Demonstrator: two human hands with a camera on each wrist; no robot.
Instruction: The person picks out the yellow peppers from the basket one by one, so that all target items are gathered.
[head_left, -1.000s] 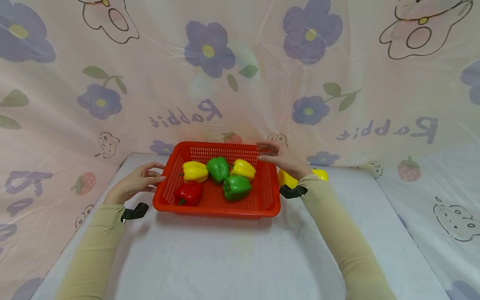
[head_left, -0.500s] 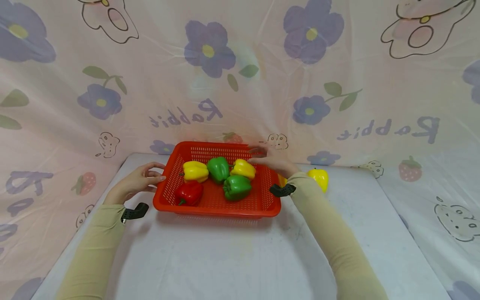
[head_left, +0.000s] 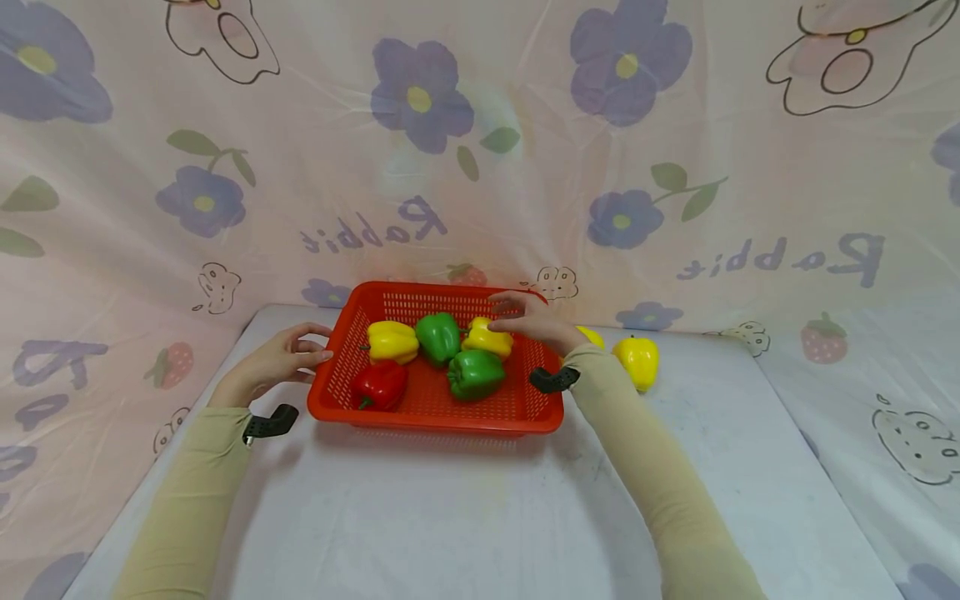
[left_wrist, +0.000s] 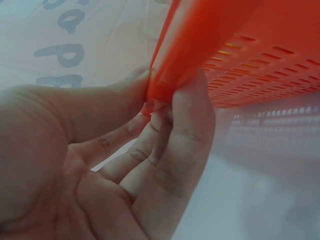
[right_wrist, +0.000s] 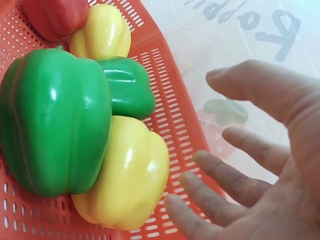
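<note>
We're pinching the red basket (head_left: 435, 423) by its L rim w/ our L hand (head_left: 276, 360), prob. to steady it nr the tabletop (head_left: 412, 517) far edge, our R hand (head_left: 542, 322) hovering empty, fingers spread, over basket's far R corner

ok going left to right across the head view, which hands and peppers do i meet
Left hand → red pepper → rear green pepper → right hand → rightmost yellow pepper; the others overlap, so left out.
</note>
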